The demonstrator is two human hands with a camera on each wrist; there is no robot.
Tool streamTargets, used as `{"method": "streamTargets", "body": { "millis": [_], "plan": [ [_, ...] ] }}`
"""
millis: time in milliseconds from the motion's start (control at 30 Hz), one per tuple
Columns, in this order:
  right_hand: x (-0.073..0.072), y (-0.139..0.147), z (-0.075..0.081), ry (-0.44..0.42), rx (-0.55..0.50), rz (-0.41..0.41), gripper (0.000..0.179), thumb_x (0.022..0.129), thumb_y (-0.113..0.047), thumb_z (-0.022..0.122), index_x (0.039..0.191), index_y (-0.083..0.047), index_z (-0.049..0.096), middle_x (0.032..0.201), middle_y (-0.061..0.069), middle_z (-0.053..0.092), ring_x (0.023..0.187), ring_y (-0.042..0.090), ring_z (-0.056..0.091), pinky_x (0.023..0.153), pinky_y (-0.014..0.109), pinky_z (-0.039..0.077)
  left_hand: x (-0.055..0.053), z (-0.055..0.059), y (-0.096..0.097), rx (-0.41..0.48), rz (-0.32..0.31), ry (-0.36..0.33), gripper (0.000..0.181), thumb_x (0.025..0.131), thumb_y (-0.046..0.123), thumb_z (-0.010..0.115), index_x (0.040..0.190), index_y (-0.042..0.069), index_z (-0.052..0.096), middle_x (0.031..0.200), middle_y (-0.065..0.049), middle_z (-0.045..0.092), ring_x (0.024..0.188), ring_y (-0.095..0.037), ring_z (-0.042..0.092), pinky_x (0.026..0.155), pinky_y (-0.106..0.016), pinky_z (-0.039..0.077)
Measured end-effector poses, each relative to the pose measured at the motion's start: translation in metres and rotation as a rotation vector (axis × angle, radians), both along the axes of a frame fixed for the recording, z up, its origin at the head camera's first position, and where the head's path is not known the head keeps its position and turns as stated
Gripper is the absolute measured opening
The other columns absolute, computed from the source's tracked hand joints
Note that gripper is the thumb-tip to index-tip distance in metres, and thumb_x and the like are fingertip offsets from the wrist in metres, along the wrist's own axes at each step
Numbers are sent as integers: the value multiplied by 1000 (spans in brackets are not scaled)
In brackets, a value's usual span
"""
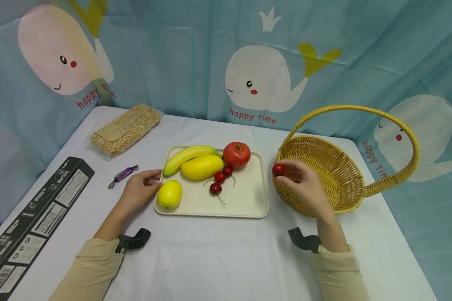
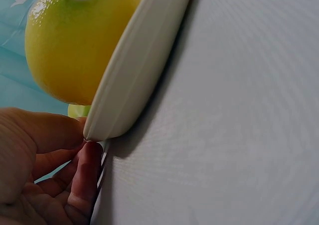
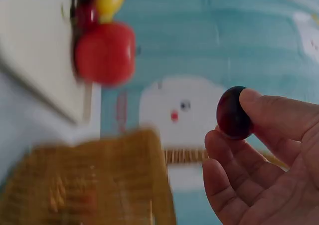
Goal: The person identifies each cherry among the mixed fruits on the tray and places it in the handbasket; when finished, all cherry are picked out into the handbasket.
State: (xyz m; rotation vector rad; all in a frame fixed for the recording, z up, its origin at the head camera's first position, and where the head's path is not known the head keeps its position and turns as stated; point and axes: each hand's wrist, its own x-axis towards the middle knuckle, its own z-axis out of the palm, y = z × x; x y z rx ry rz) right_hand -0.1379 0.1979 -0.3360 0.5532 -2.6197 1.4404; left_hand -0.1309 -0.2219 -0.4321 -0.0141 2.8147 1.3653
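My right hand (image 1: 303, 182) pinches a dark red cherry (image 3: 233, 112) between thumb and fingertips; no stem shows on it. In the head view this hand is over the left side of a woven basket (image 1: 339, 167). My left hand (image 1: 141, 190) pinches the left edge of a cream tray (image 1: 245, 209), the thumb on the rim and a finger beneath. Beside that hand a lemon (image 1: 170, 194) sits on the tray. Also on the tray are a banana (image 1: 188, 156), a yellow mango-like fruit (image 1: 202, 167), a pomegranate (image 1: 237, 155) and three stemmed cherries (image 1: 216, 189).
A tall handle (image 1: 410, 138) arches over the basket. Behind my left hand lie a purple-wrapped candy (image 1: 123, 175) and a clear bag of grains (image 1: 126, 130). A long black box (image 1: 37, 221) runs along the table's left side. A blue whale-print curtain (image 1: 196, 62) hangs behind.
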Motion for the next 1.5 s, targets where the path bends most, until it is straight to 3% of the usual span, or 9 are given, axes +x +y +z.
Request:
{"method": "streamTargets", "body": {
  "millis": [167,267,400,600,767,867,933,1300,1500],
  "plan": [
    [3,41,-2,7,-19,-138,37,83,-5,67,119,-1,58,108,13,60,87,10,60,70,16,49,0,1,0,2,-1,6,43,87,10,62,127,-4,52,108,-19,61,84,-23,53,67,-20,42],
    [4,61,-6,16,-27,-226,36,84,-6,66,119,-1,58,108,7,60,90,9,58,73,14,48,0,1,0,-1,1,7,43,87,10,61,127,-4,52,108,-19,61,84,-23,53,67,-20,42],
    [5,81,-13,-11,23,-340,36,86,-12,65,120,-5,57,109,-1,57,92,7,56,73,11,46,0,-1,-1,4,2,3,43,87,10,60,127,-4,52,108,-19,61,84,-22,53,66,-20,42],
    [2,103,-23,-77,146,-441,39,88,-18,63,123,-4,55,114,8,54,89,1,52,70,9,44,0,-2,-1,0,4,-1,42,88,11,60,127,-3,52,108,-18,61,84,-21,53,67,-21,42],
    [1,113,-28,-158,241,-444,39,89,-18,61,124,-2,54,117,17,52,96,17,54,66,8,42,0,-1,0,1,2,-3,43,88,11,61,127,-3,52,108,-18,61,84,-22,53,67,-21,42],
    [-1,113,-29,-170,289,-409,38,89,-15,61,123,-1,54,116,21,53,101,33,54,66,12,43,1,0,1,2,6,-8,43,88,12,61,127,-3,52,109,-18,61,85,-22,52,67,-22,42],
    [-2,113,-29,-173,319,-389,37,89,-13,61,123,-1,54,115,23,54,101,38,54,67,17,45,0,0,1,3,7,-11,43,88,12,61,127,-3,52,109,-18,61,85,-22,52,67,-22,42],
    [-4,112,-32,-171,373,-323,37,88,-13,63,121,0,54,118,25,53,100,40,54,70,35,49,0,2,1,3,11,-14,43,88,12,61,127,-2,52,109,-18,61,85,-22,52,68,-22,42],
    [-3,111,-30,-187,357,-325,41,89,-23,61,123,-1,54,119,23,54,104,40,53,73,35,48,0,2,1,-1,11,-16,43,88,12,61,127,-3,52,109,-18,60,85,-22,52,67,-22,42]
  ]
}}
